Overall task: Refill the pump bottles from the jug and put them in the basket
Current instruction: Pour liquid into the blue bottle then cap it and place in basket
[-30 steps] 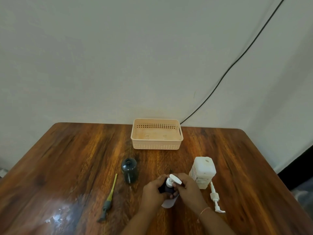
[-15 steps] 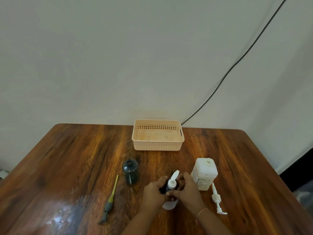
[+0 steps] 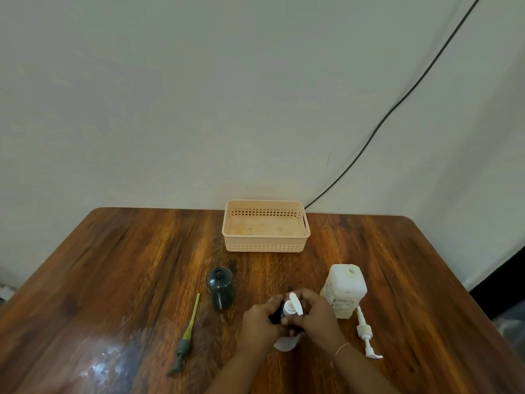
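My left hand (image 3: 260,324) grips a small dark pump bottle (image 3: 277,315), mostly hidden between my hands. My right hand (image 3: 316,318) holds the collar of its white pump head (image 3: 292,304). A second dark bottle (image 3: 220,288) stands open and capless to the left. Its yellow-and-grey pump (image 3: 186,336) lies on the table beside it. The white jug (image 3: 345,291) stands to the right with its opening uncovered, and its white pump (image 3: 366,335) lies in front of it. The peach basket (image 3: 265,245) stands empty at the table's far edge.
A small white funnel-like piece (image 3: 285,343) lies under my wrists. The wooden table (image 3: 113,265) ends at a pale wall, where a black cable (image 3: 397,106) runs down behind the basket. A glossy glare patch marks the front left.
The white pump head has turned between my fingers, its nozzle swinging from right to up and back toward the right. Both hands stay on the bottle.
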